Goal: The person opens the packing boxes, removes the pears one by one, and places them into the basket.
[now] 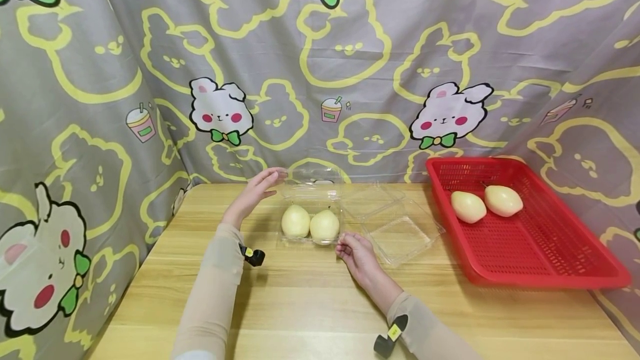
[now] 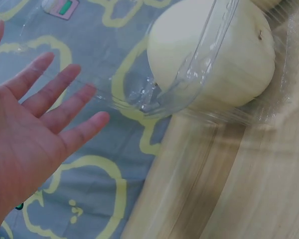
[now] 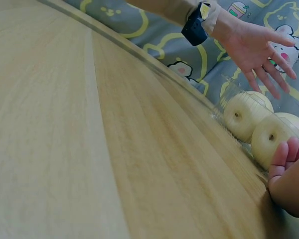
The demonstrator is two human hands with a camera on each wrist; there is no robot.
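Observation:
A clear plastic clamshell box stands on the table with its lid raised at the back. Two pale yellow pears, one on the left and one on the right, sit side by side in it. My left hand is beside the lid's left edge, fingers extended; the left wrist view shows them spread, and whether they touch the plastic is unclear. At the box's front right corner, my right hand has curled fingers and pinches the edge. The right wrist view partly hides that grip.
More clear plastic packaging lies open right of the box. A red basket on the right holds two pears, one at left and another beside it. A patterned curtain hangs behind the wooden table.

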